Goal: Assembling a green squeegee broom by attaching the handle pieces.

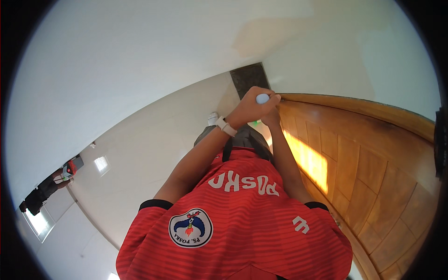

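Observation:
My left hand (252,106), with a light-coloured watch (226,126) on its wrist, is closed round the top of an upright pole. The pole's rounded pale blue-white end (262,98) pokes out between thumb and fingers. Just beneath it, my right hand (271,117) is bent in round the same pole. Most of its fingers are hidden behind the left hand. A small bit of bright green (256,123) shows below the hands, too little to name. The pole's lower part is out of sight.
A wooden panelled door (359,168) with a sunlit patch stands close on my right. A white wall (140,56) curves ahead and to the left. A dark floor patch (248,79) lies beyond my hands on pale tiles (154,130). Far left are a dark shape (42,193) and a red-grey object (71,169).

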`<state>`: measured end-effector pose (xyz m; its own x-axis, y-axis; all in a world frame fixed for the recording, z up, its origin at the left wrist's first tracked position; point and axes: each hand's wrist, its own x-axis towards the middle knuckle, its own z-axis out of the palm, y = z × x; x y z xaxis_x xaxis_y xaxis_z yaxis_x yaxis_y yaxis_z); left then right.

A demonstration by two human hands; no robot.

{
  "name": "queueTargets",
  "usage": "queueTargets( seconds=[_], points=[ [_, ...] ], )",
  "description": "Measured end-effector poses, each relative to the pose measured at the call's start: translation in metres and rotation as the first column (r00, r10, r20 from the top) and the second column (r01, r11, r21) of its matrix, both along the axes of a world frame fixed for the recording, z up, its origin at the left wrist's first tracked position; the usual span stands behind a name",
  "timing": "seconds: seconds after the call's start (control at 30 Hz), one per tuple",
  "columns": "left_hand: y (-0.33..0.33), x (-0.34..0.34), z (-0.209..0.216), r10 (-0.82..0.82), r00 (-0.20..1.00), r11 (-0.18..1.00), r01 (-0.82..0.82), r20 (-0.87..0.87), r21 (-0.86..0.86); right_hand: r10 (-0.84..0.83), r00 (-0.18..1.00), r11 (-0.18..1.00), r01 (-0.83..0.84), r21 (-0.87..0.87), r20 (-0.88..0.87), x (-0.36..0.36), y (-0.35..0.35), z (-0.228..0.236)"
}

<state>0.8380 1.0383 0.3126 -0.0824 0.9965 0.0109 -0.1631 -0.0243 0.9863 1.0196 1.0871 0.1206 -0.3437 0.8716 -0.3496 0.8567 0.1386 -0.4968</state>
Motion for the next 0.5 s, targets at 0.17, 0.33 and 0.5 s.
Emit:
queueTargets(
  seconds=[0.17,0.33,0.5],
  points=[
    [-0.046,-0.003,0.056,-0.132,0.991,0.983,0.133,-0.012,0.125,-0.027,0.932,0.975,0.105,0.198,-0.362,0.01,-0.025,-0.007],
    [-0.088,-0.008,0.083,-0.255,0.922,0.895,0.339,-0.292,0.289,-0.022,0.946,0.955,0.116,0.274,-0.325,-0.061,-0.054,0.071],
    [-0.097,-0.007,0.049,-0.257,0.899,0.844,0.387,-0.354,0.372,0.066,0.903,0.917,0.113,0.382,-0.425,-0.096,-0.053,0.047]
  ],
)
